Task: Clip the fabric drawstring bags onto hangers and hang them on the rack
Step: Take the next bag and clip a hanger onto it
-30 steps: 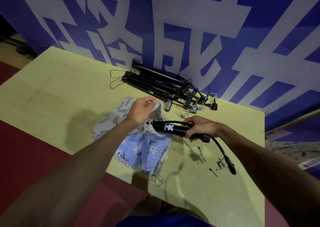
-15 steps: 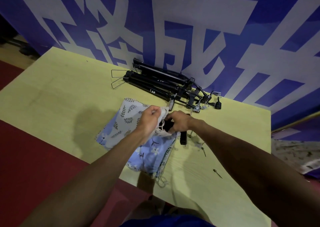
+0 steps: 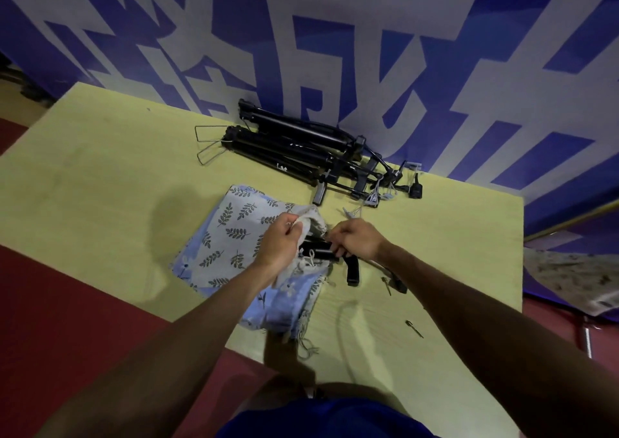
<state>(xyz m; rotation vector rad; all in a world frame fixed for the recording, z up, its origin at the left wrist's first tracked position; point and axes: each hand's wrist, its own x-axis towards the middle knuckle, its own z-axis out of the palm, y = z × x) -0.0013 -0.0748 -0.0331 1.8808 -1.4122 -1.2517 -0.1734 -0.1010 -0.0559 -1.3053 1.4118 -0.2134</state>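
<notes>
Two or more fabric drawstring bags [image 3: 234, 236] lie stacked near the front edge of the yellow table [image 3: 100, 176], a leaf-print one on a blue floral one; the exact count is unclear. A pile of black clip hangers [image 3: 301, 156] lies by the blue banner [image 3: 335, 52]. Both forearms reach forward. The left hand [image 3: 281, 241] pinches the top bag's gathered mouth, fingers closed. The right hand [image 3: 356, 238] is curled tight around one black hanger [image 3: 321, 253], beside the bag's opening.
</notes>
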